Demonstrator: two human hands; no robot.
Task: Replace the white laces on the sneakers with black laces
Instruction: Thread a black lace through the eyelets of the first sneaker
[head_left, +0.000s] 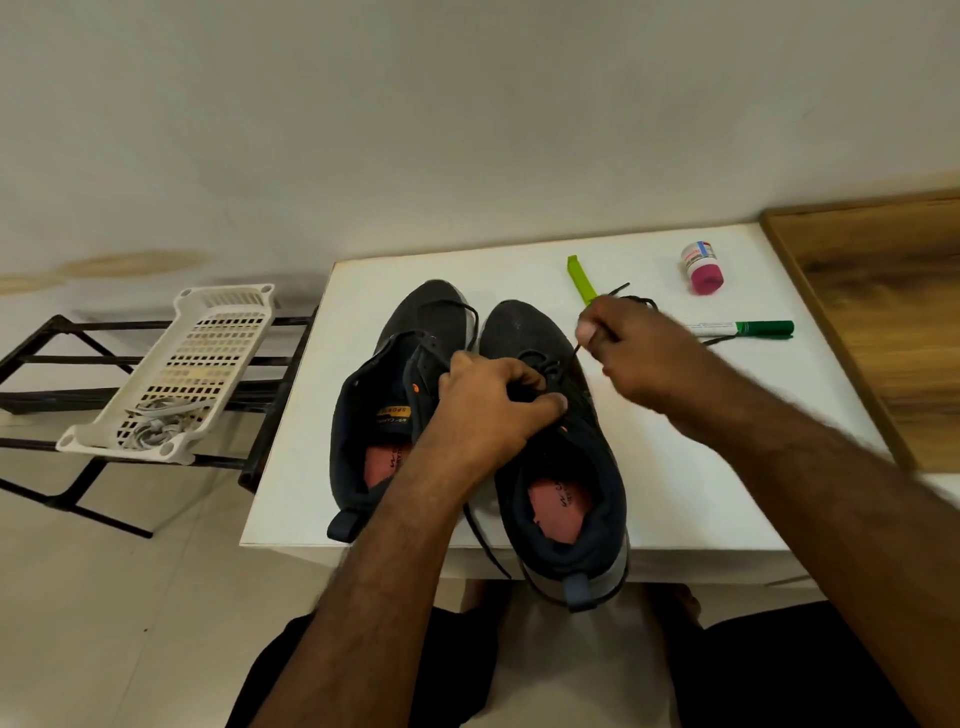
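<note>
black lace (575, 352) pinched by right hand (631, 345); left hand (496, 402) grips one of two sneakers (561, 457).

Dark sneakers (470, 415) side by side, black lace (574, 353)

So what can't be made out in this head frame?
- Right shoe eyelets: hidden under left hand.
- Lace tip: covered by right hand, which is motion-blurred.
- Small bottle label: too small to read.
- Tray contents: pale tangle, too small to identify.
</note>
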